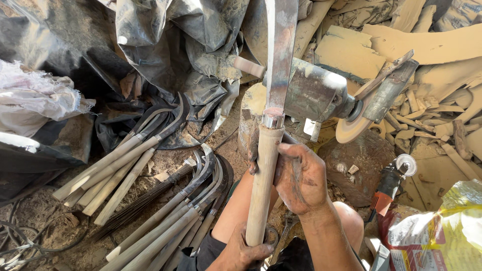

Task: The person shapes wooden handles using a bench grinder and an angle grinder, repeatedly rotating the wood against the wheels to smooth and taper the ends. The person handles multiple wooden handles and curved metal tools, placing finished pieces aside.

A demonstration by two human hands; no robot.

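Note:
I hold a long blade tool upright in front of me: a pale wooden handle (262, 180) with a metal collar (273, 119) and a flat steel blade (279, 55) running up out of view. My right hand (300, 178) wraps the handle's upper part just below the collar. My left hand (241, 253) grips the handle's lower end, near my knee. Behind the blade sits a bench grinder (315, 95) with a worn sanding disc (354, 128).
Two piles of sickles with wooden handles (165, 221) (120, 170) lie on the dirt at left. A small orange angle grinder (391, 183) lies at right, by a yellow-green plastic bag (442, 231). Grey tarps (165, 45) and wood offcuts (427, 45) fill the back.

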